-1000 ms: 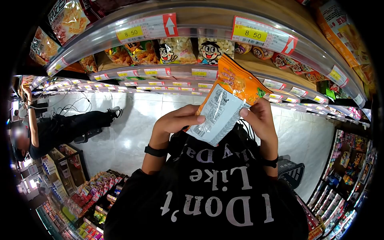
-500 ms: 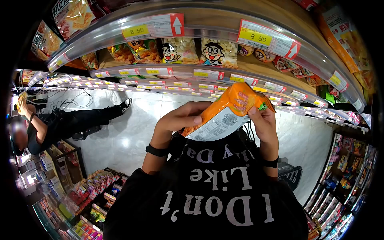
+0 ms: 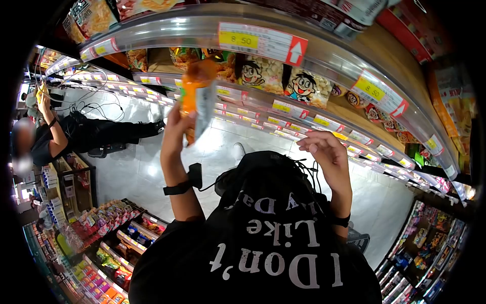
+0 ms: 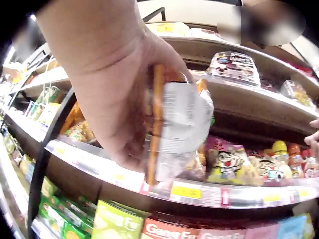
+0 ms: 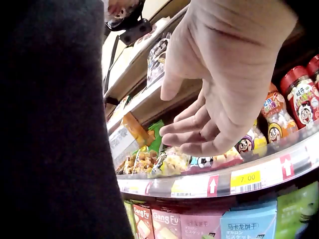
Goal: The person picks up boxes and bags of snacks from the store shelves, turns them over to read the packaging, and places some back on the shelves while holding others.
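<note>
My left hand (image 3: 173, 134) grips an orange snack bag (image 3: 190, 99) by its lower part, holding it upright before the shelf (image 3: 167, 68). Its pale grey back panel (image 4: 182, 119) faces the left wrist camera, while the fingers are partly hidden behind it. On that shelf, orange-toned snack bags (image 3: 223, 66) sit beside cartoon-face bags (image 3: 301, 87). My right hand (image 3: 328, 154) is raised in front of the shelf on the right, with loosely bent fingers and nothing in them. In the right wrist view, those fingers (image 5: 192, 132) overlap the packed snacks behind.
A clear shelf lip with price tags (image 3: 243, 38) curves across the top. Boxes of biscuits (image 5: 249, 221) stand one shelf lower. Another person (image 3: 53, 139) stands at the left, near cables on the floor (image 3: 93, 109). A dark basket (image 3: 358, 240) is beside my right arm.
Both hands held the bag before; the right has let go. The left hand has carried it leftward and up toward the shelf, turning it edge-on. The head view has shifted too.
</note>
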